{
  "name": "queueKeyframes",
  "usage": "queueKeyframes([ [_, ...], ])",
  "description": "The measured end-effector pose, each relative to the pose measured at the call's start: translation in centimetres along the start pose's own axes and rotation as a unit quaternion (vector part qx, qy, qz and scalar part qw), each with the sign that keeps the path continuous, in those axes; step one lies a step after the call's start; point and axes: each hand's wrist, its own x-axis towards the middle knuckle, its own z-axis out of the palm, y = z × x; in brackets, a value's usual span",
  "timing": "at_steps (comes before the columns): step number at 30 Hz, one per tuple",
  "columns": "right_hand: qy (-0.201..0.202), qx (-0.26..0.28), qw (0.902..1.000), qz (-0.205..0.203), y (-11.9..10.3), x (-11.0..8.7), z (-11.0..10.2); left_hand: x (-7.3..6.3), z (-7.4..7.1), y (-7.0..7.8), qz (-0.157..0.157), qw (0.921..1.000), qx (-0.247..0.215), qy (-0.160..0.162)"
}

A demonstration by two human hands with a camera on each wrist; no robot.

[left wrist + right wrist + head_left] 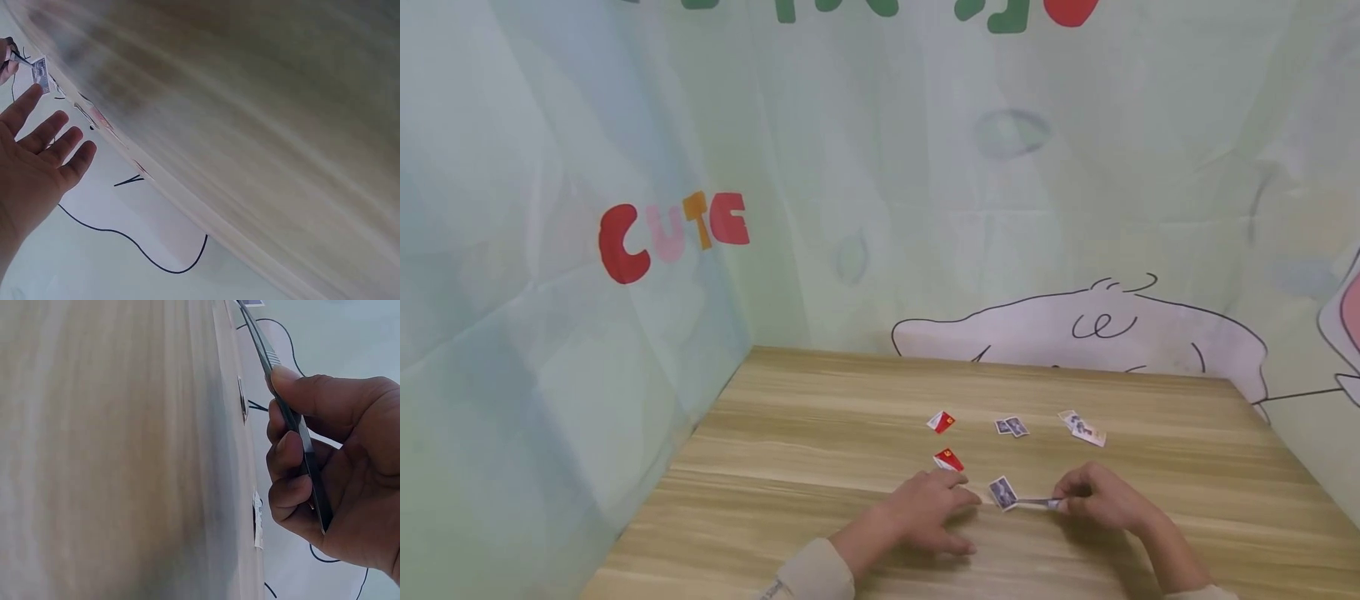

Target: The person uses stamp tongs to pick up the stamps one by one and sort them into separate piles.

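My right hand point(1097, 497) pinches metal tweezers point(294, 415) between thumb and fingers. At the tweezers' tips is a small dark-printed stamp point(1002, 493) with a white border, held slightly tilted. In the left wrist view, the same stamp point(40, 76) stands near the left index fingertip; I cannot tell whether they touch. My left hand point(925, 510) has its fingers spread and holds nothing. Just beyond its fingers lies a red-and-white stamp point(949, 459), partly covered by that hand.
Farther back on the wooden table point(820, 417) lie another red-and-white stamp point(941, 422), two overlapping dark stamps point(1012, 427) and a pair of overlapping pale stamps point(1083, 428). A printed cloth backdrop point(820, 167) rises behind the table and along its left side.
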Motion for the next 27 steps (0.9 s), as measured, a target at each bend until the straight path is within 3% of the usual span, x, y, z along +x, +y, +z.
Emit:
queueKeyframes([
  [10, 0.025, -0.033, 0.9991, 0.009, 0.5, 0.3, -0.7, -0.5, 0.2, -0.8, -0.018, 0.9997, 0.004, 0.013],
  [27, 0.056, -0.025, 0.9979, 0.022, 1.2, 1.1, -1.0, -1.3, 0.6, -2.7, -0.057, 0.9982, -0.010, 0.017],
])
